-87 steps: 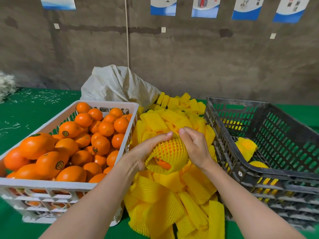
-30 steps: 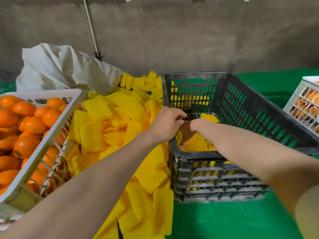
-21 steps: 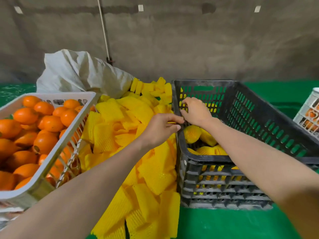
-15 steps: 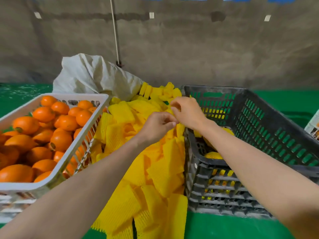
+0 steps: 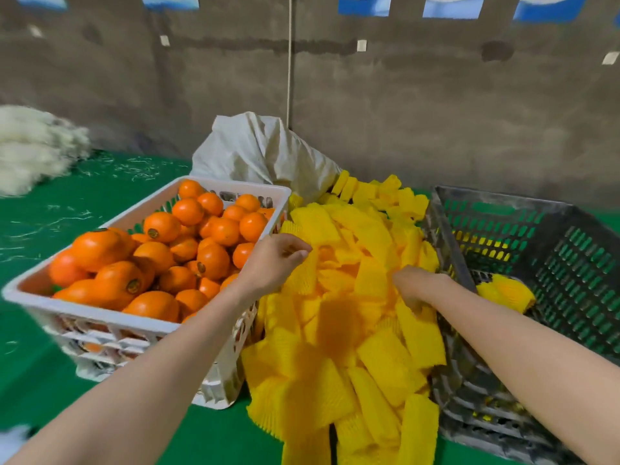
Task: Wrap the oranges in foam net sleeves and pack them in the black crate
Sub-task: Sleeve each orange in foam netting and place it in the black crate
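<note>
White crate [image 5: 100, 318], at 9 o'clock: heaped with bare oranges [image 5: 161, 226], several bearing small round stickers; its near corner is hidden behind the left forearm. Black crate [image 5: 503, 204], at 3 o'clock: one wrapped orange [image 5: 506, 292] in a yellow net lies on its floor near the left wall; the right and near portions of this crate are cut off by the frame edge and the right forearm, so its remaining contents cannot be established. Between the two crates, from centre down to 6 o'clock, a loose pile of yellow foam net sleeves [image 5: 352, 340] lies on the green table cover [image 5: 67, 209] and leans against both crates. Left hand [image 5: 275, 263], just left of centre at the white crate's right wall: fingers curled, tips against a sleeve at the pile's left edge; whether they pinch it or merely touch it cannot be determined. Right hand [image 5: 416, 286], just right of centre beside the black crate's left rim: sunk knuckles-up into the pile, fingers buried among the sleeves, so its grasp cannot be determined. At 12 o'clock a white sack [image 5: 261, 152] stands behind the pile against the wall. At 10 o'clock a pale fibrous heap [image 5: 30, 152] is blurred and cut by the frame edge.
</note>
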